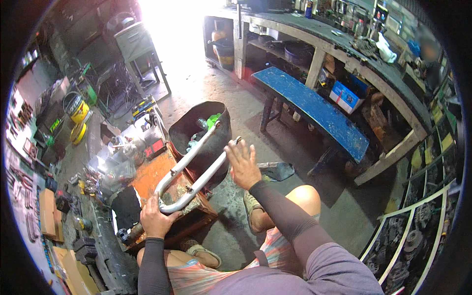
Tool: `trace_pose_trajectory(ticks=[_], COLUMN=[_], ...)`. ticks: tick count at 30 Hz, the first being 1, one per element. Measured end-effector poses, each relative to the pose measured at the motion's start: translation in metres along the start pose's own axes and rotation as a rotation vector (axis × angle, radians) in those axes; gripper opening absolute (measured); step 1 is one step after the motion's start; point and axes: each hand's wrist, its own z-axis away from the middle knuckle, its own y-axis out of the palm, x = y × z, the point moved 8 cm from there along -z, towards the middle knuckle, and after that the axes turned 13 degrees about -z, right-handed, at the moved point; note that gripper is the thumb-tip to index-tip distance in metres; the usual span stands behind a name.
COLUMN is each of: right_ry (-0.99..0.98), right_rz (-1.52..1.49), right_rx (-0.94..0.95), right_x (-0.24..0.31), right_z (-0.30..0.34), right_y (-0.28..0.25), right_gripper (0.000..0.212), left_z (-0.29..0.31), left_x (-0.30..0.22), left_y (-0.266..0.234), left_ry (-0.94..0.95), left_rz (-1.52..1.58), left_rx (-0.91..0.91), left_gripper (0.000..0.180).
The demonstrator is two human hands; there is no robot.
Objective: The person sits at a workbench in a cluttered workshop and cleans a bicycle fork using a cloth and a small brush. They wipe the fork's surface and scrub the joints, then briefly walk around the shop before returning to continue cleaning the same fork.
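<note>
A U-shaped silver metal tube point(189, 189) with small brackets lies tilted over an orange worn wooden stool point(152, 176), its two arms reaching away from me. My left hand point(156, 217) grips the bend at the near end, thumb on one side and fingers on the other. At the far tip of the right-hand arm, my right hand point(244, 166) rests with fingers stretched out and apart. Its palm side hides part of that tip. Past the stool, a dark bin point(223, 135) with green and clear plastic scraps stands under the tube's far ends.
A blue bench point(314, 110) stands to the right, before a long workbench point(334, 37). Plastic containers point(120, 167) and tools crowd the left. Metal parts fill the rack point(413, 241) at lower right. A dark flat piece point(275, 172) lies on the floor.
</note>
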Motion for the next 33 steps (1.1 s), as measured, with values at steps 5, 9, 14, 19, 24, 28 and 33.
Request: trace_pose_trajectory(ticks=[5,9,14,19,24,28,33], right_ry=[-0.245,-0.136,-0.262,0.291,1.027,1.064,0.965], right_rz=[-0.199,-0.136,-0.266,-0.7,-0.531,-0.459,-0.454], right_rx=[0.103,-0.052,-0.096,0.091,0.146,0.359,0.536], right_x=[0.037,0.017,0.028,-0.041,-0.203,-0.222,-0.208], right_z=[0.005,-0.013,-0.018,-0.017,0.054,0.085,0.084], right_y=[0.011,-0.003,0.01,0.057,0.106,0.158,0.247], right_gripper=[0.082,0.072,0.064,0.035,0.035,0.036,0.039], left_z=[-0.006,-0.022,-0.034,-0.042,-0.045,-0.046,-0.044], left_x=[0.009,0.015,0.021,0.046,0.059,0.055,0.059], left_y=[0.005,0.002,-0.003,0.003,0.013,0.005,0.006], left_ry=[0.107,0.113,0.071,-0.021,0.021,0.018,0.002], left_rz=[-0.095,-0.148,0.002,0.165,0.416,0.448,0.439], left_rx=[-0.03,0.079,0.163,0.284,0.357,0.367,0.395], left_gripper=[0.131,0.119,0.088,0.076,0.107,0.115,0.113])
